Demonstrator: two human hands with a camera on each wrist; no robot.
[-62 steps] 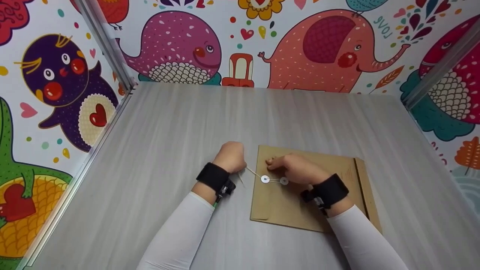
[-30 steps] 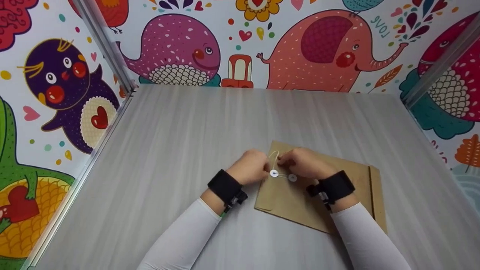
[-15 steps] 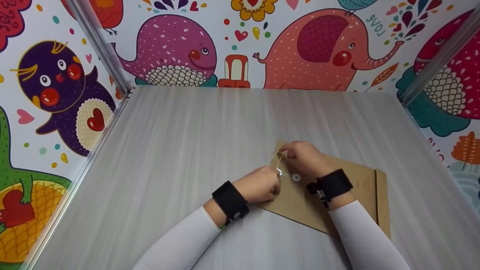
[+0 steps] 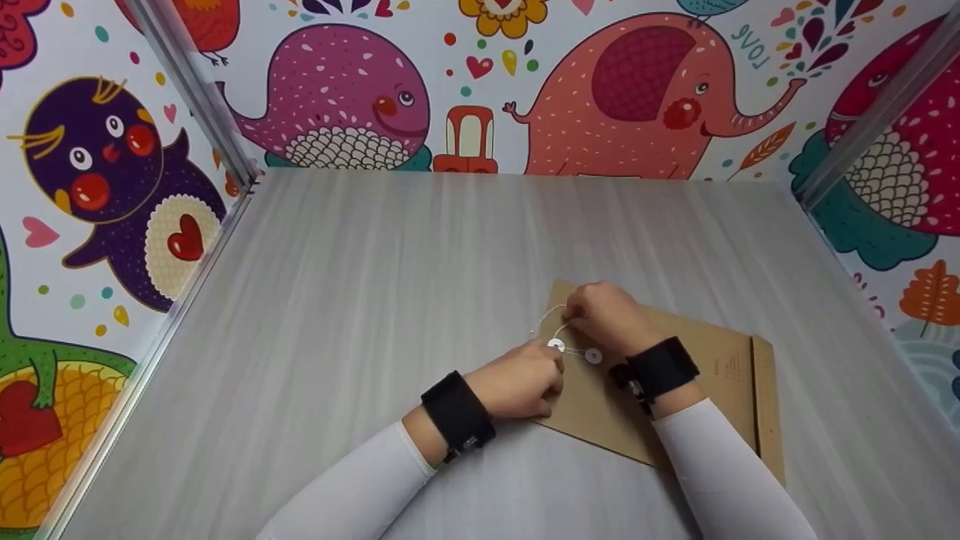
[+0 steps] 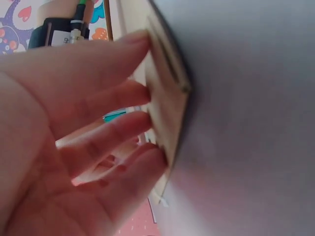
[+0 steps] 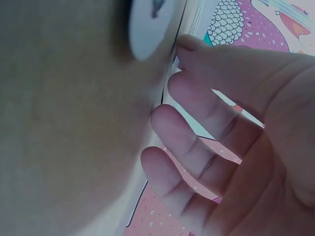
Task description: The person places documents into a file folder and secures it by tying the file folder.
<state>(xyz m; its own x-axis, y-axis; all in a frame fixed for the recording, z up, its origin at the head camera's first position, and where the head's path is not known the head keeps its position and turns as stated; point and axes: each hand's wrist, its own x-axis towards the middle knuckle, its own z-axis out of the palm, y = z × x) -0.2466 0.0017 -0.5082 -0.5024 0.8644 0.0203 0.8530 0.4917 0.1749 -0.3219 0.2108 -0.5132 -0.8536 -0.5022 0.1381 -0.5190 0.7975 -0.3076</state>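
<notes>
A brown kraft envelope (image 4: 600,405) lies at an angle on the table, with two white button discs joined by loops of thin string. One disc (image 4: 593,356) shows fully; the other (image 4: 556,346) sits beside my left fingers. My left hand (image 4: 517,379) rests its fingertips on the envelope near its left edge; in the left wrist view the fingers (image 5: 133,172) are spread and relaxed on the paper. My right hand (image 4: 607,315) pinches the pale string (image 4: 561,330) between thumb and index finger above the envelope's upper left part. The string's loose end hangs past the left edge.
The grey wood-grain table (image 4: 375,262) stretches to cartoon-printed walls (image 4: 480,90) at the back and both sides. A metal rail (image 4: 150,360) runs along the left edge. A dark strip (image 4: 755,397) crosses the envelope near its right end.
The left hand let go of the string and moved right onto the envelope's left part. The right hand took the string and moved it up. The envelope has shifted right and turned slightly.
</notes>
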